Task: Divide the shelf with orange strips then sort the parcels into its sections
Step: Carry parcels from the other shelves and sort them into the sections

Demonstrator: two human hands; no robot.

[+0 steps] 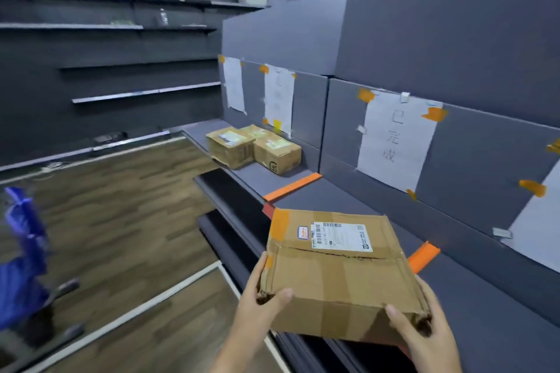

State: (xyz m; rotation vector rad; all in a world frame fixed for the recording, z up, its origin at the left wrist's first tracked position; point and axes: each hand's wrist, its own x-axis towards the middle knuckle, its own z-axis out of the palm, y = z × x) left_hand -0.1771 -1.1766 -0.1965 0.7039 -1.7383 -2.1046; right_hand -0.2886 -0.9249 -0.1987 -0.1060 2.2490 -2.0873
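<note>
The left hand (260, 291) and right hand (424, 327) grip the near corners of a flat brown cardboard parcel with a white label (339, 269), thumbs on top, held above the grey shelf (333, 194) between two orange strips (292, 187) (423, 256); three more cardboard parcels (253, 147) sit in the far section.

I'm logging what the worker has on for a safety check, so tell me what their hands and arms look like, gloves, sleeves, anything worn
Both hands are bare: no gloves on the left hand or the right hand. No rings, watch or wristbands show. The forearms are uncovered as far as the bottom edge of the picture, so no sleeve is visible; anything worn higher up is out of view.
</note>
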